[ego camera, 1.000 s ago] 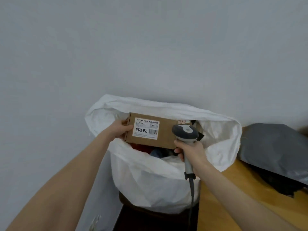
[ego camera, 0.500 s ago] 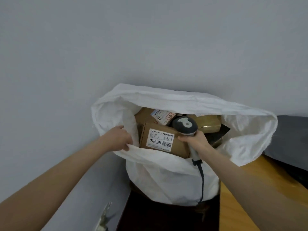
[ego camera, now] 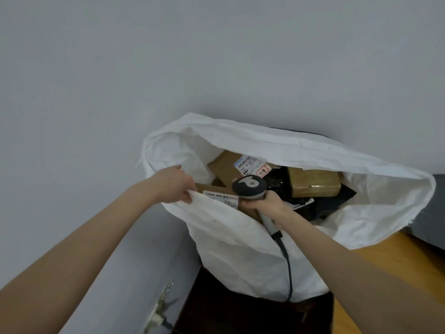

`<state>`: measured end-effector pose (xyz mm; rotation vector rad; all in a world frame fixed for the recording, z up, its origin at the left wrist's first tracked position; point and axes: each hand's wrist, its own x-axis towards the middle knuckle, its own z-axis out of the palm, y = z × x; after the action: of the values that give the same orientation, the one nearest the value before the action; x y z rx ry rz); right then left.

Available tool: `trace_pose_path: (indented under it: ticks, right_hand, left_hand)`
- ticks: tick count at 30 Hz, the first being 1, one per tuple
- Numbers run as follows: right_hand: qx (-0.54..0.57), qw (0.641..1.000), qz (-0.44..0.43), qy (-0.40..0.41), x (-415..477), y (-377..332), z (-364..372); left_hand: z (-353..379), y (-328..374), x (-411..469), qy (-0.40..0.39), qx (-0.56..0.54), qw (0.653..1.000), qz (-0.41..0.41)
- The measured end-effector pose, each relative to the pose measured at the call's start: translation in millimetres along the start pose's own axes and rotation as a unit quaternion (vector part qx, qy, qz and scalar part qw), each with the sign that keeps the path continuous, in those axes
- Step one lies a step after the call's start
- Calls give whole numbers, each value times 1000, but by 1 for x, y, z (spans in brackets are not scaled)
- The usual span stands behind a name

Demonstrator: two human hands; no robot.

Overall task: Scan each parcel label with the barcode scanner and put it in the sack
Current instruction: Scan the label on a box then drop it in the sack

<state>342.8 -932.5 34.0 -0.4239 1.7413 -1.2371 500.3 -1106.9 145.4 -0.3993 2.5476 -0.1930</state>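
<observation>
Several parcels [ego camera: 313, 185] lie in the sack [ego camera: 289, 145], the 12V4A box [ego camera: 220, 197] just inside its near rim. My left hand [ego camera: 173, 184] pinches that rim, and my right hand [ego camera: 265, 203] has its fingers curled round the barcode scanner [ego camera: 249, 189] (parcels yet unscanned: none in view).

sack [ego camera: 240, 237]: 1 | barcode scanner [ego camera: 249, 189]: 1 | cardboard boxes [ego camera: 222, 166]: 3 | hands [ego camera: 173, 186]: 2 | black bags [ego camera: 325, 201]: count unclear

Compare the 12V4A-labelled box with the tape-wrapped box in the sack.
The 12V4A box is matte cardboard with a white label; the tape-wrapped box is glossy, no label showing. The 12V4A box is half hidden behind the sack rim; the tape-wrapped box lies in plain view. Both are brown, inside the sack.
</observation>
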Motion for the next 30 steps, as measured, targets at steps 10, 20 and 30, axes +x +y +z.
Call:
trace_pose_path:
  ticks: [10, 20, 30]
  right_hand:
    - [-39, 998, 11, 44, -16, 6, -28]
    - [-53, 980, -90, 171, 6, -73, -129]
    - [-118, 962, -53, 239, 77, -91, -182]
  left_hand:
    - [-12, 20, 19, -11, -284, 959, -4]
    - [-77, 15, 150, 170, -356, 918, -30]
    - [-56, -25, 258, 153, -252, 949, -115]
